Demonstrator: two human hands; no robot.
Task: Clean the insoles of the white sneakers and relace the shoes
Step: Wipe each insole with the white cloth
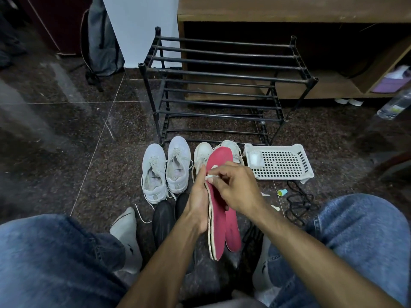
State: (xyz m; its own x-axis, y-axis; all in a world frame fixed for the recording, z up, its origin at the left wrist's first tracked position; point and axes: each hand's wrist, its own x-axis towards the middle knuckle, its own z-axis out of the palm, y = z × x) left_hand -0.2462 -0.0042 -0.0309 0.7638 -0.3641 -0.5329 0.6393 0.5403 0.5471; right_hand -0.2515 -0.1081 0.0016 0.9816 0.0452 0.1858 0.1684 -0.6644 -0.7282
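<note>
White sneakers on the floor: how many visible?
4. Two laced ones sit side by side left of the hands; two more lie behind the red insoles, partly hidden. Small white shoes under the cabinet excluded.

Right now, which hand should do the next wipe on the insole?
Right. The right hand already pinches the white wipe against the red insole. The left hand grips the insoles' edge, holding them steady, so it is likely best left there.

Counting four white sneakers (178,167) lying on the floor, two red insoles (219,196), two black shoes (163,221), one black rack (222,72), one white basket (280,162), one bottle (394,106), two hands (235,187).
</note>
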